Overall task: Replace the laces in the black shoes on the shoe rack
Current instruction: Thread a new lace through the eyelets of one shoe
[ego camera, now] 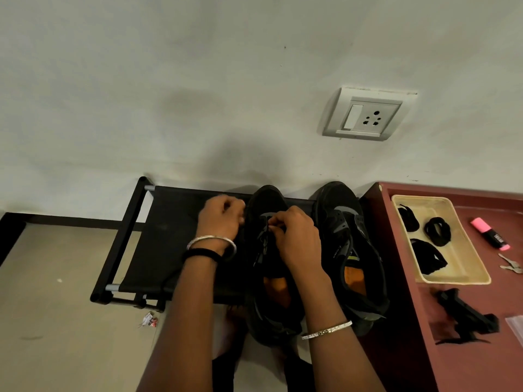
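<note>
Two black shoes with orange insoles stand side by side on the black shoe rack (169,222), toes toward the wall. The left shoe (268,199) is under both my hands. My right hand (294,236) pinches a black lace (264,241) over the shoe's eyelets. My left hand (220,216), fingers curled, sits at the shoe's left side; what it holds is hidden. The right shoe (348,244) stands untouched with its tongue open.
A maroon table (467,363) stands right of the rack. On it are a cream tray (464,267) with coiled black laces (437,230), a pink highlighter (491,233), keys (510,264) and a loose black lace bundle (467,315). A wall socket (365,114) is above. Paper scrap (148,319) lies on the floor.
</note>
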